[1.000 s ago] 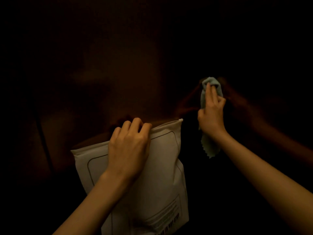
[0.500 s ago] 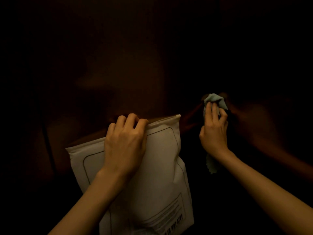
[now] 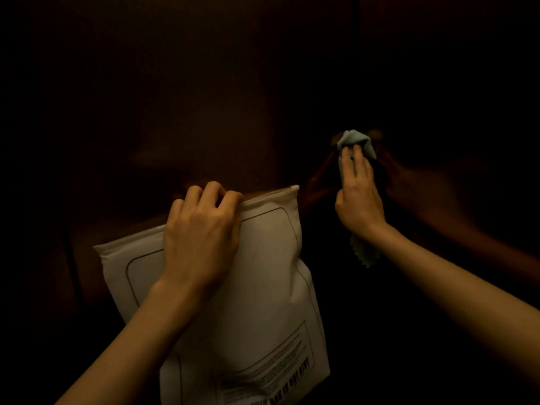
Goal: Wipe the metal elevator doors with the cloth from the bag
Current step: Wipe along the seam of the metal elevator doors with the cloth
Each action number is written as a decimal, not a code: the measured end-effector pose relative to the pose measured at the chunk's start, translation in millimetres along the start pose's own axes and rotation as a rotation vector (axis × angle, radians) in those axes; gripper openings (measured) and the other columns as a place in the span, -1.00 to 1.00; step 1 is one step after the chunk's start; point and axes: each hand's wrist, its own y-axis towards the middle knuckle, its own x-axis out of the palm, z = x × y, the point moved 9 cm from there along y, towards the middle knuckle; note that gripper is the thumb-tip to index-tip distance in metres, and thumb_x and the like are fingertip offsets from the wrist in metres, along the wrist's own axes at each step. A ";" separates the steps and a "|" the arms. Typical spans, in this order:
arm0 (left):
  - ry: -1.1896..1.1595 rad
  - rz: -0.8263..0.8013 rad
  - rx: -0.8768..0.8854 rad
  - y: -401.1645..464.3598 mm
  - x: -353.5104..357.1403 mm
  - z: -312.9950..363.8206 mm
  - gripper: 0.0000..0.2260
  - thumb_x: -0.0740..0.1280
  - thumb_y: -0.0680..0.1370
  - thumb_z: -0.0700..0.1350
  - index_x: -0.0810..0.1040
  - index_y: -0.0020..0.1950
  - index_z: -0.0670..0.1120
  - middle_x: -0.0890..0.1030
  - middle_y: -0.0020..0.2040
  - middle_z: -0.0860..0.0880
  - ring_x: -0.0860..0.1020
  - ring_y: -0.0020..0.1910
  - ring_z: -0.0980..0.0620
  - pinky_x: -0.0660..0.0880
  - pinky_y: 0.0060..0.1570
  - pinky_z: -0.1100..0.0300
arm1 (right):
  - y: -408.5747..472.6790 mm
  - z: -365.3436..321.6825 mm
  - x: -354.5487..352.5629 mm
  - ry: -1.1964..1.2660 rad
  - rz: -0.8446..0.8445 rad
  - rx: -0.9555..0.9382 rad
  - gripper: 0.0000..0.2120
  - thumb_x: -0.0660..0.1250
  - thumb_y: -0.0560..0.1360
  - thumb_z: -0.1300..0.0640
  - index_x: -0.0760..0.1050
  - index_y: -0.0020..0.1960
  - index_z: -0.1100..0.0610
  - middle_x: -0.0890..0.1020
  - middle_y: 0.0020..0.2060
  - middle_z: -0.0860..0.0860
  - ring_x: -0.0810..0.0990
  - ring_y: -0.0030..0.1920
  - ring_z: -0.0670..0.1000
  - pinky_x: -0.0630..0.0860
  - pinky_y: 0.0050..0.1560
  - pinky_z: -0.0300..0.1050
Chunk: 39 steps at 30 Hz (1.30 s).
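The metal elevator door fills the view, dark and dimly reflective. My right hand presses a light blue-green cloth flat against the door with straight fingers. The cloth bunches above my fingertips, and a loose end hangs below my wrist. My left hand grips the top edge of a white plastic bag, fingers curled over its zip strip. It holds the bag up in front of the door, left of the cloth.
A dark vertical seam runs down the door at the far left. Faint reflections of my arms show in the metal to the right of the cloth. The surroundings are too dark to make out.
My right hand slid the cloth down the door, then back up to about where it was. My left hand kept its grip on the bag, which barely shifted.
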 end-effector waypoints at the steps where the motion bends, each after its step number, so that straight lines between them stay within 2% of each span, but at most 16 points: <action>1: 0.003 0.006 -0.004 1.2 -3.1 -1.9 -0.83 0.31 0.50 -0.17 0.57 0.04 -0.20 0.54 -0.12 -0.19 0.49 -0.21 -0.18 0.27 -0.27 0.12 | 5.1 -0.8 -3.3 0.015 0.003 0.003 -0.34 0.09 0.52 0.34 -0.13 0.52 0.17 -0.09 0.52 0.12 -0.10 0.51 0.13 0.04 0.46 0.00; 7: 0.023 0.030 -0.004 11.8 -13.2 -10.1 -0.82 0.28 0.51 -0.15 0.57 0.04 -0.19 0.53 -0.12 -0.18 0.48 -0.20 -0.17 0.26 -0.26 0.12 | 71.3 -15.4 -39.7 0.154 -0.018 0.063 -0.36 0.07 0.53 0.35 -0.10 0.53 0.13 -0.12 0.53 0.06 -0.09 0.51 0.11 0.04 0.48 0.00; 11: 0.036 0.034 0.023 20.3 -13.4 -11.3 -0.82 0.31 0.48 -0.16 0.57 0.03 -0.19 0.53 -0.13 -0.18 0.48 -0.22 -0.16 0.25 -0.28 0.13 | 107.7 -21.8 -68.0 0.227 -0.120 0.038 -0.39 0.08 0.55 0.35 -0.06 0.53 0.16 -0.11 0.53 0.07 -0.08 0.51 0.12 0.06 0.43 -0.07; 16: 0.070 0.040 0.059 23.0 -6.9 -8.1 -0.82 0.34 0.44 -0.17 0.58 0.00 -0.20 0.54 -0.14 -0.20 0.49 -0.24 -0.17 0.26 -0.28 0.13 | 66.5 -11.9 -43.4 0.223 -0.022 0.046 -0.35 0.11 0.53 0.35 -0.09 0.53 0.13 -0.12 0.53 0.05 -0.11 0.51 0.08 -0.02 0.47 -0.06; 19: 0.072 0.033 0.054 27.0 -0.4 -5.9 -0.81 0.33 0.44 -0.16 0.58 0.00 -0.20 0.54 -0.14 -0.20 0.50 -0.24 -0.17 0.27 -0.28 0.13 | 42.0 -2.6 -23.4 0.163 -0.033 0.004 -0.34 0.11 0.53 0.32 -0.13 0.53 0.11 -0.14 0.53 0.05 -0.14 0.51 0.07 0.00 0.49 -0.02; 23: 0.082 0.045 0.059 35.9 1.6 -10.9 -0.83 0.35 0.44 -0.17 0.58 -0.01 -0.21 0.54 -0.15 -0.21 0.49 -0.25 -0.18 0.25 -0.29 0.13 | 53.5 -4.6 -28.5 0.183 -0.025 -0.005 -0.37 0.05 0.55 0.33 -0.14 0.53 0.10 -0.17 0.52 0.02 -0.17 0.51 0.03 0.01 0.46 -0.06; 25: 0.108 0.083 0.080 45.6 -3.3 -15.9 -0.86 0.33 0.50 -0.17 0.57 -0.01 -0.21 0.53 -0.14 -0.21 0.48 -0.25 -0.19 0.22 -0.27 0.13 | 65.9 -11.6 -36.5 0.194 -0.043 -0.012 -0.37 0.04 0.55 0.35 -0.14 0.53 0.11 -0.18 0.52 0.02 -0.18 0.51 0.02 -0.01 0.44 -0.11; 28: 0.162 0.065 0.087 80.0 -10.2 -23.3 -0.74 0.17 0.52 -0.08 0.56 0.02 -0.20 0.52 -0.12 -0.21 0.45 -0.23 -0.18 0.19 -0.26 0.13 | 97.9 -19.9 -57.2 0.243 -0.040 0.001 -0.37 0.04 0.55 0.37 -0.12 0.53 0.11 -0.16 0.52 0.01 -0.17 0.51 0.02 -0.03 0.41 -0.17; 31: 0.147 0.064 0.122 116.4 -21.7 -19.0 -0.74 0.16 0.53 -0.08 0.55 0.03 -0.21 0.52 -0.12 -0.21 0.45 -0.23 -0.18 0.19 -0.26 0.13 | 128.9 -32.0 -77.6 0.363 -0.014 0.035 -0.38 0.03 0.53 0.39 -0.07 0.53 0.11 -0.12 0.53 0.00 -0.14 0.51 -0.01 -0.08 0.42 -0.22; 33: 0.109 0.010 0.116 183.3 -39.0 -35.4 -0.74 0.17 0.53 -0.08 0.55 0.03 -0.21 0.51 -0.13 -0.21 0.44 -0.23 -0.17 0.18 -0.26 0.13 | 179.4 -45.8 -96.5 0.488 0.000 0.112 -0.41 0.04 0.54 0.38 0.01 0.52 0.11 -0.05 0.53 -0.02 -0.08 0.51 -0.04 -0.08 0.36 -0.32; 36: 0.101 -0.003 0.122 223.0 -52.8 -40.8 -0.76 0.19 0.53 -0.09 0.55 0.03 -0.21 0.51 -0.15 -0.21 0.43 -0.24 -0.16 0.18 -0.26 0.14 | 176.0 -43.9 -98.2 0.558 0.024 0.142 -0.44 0.07 0.55 0.38 0.09 0.50 0.08 0.03 0.52 -0.05 -0.02 0.47 -0.15 -0.05 0.34 -0.38; 39: 0.069 -0.038 0.152 239.9 -62.5 -42.2 -0.77 0.20 0.52 -0.11 0.56 0.01 -0.22 0.51 -0.16 -0.21 0.44 -0.25 -0.17 0.18 -0.27 0.14 | 147.9 -39.5 -81.3 0.574 -0.082 0.214 -0.44 0.07 0.57 0.35 0.06 0.50 0.01 0.00 0.52 -0.10 -0.05 0.41 -0.27 -0.02 0.34 -0.39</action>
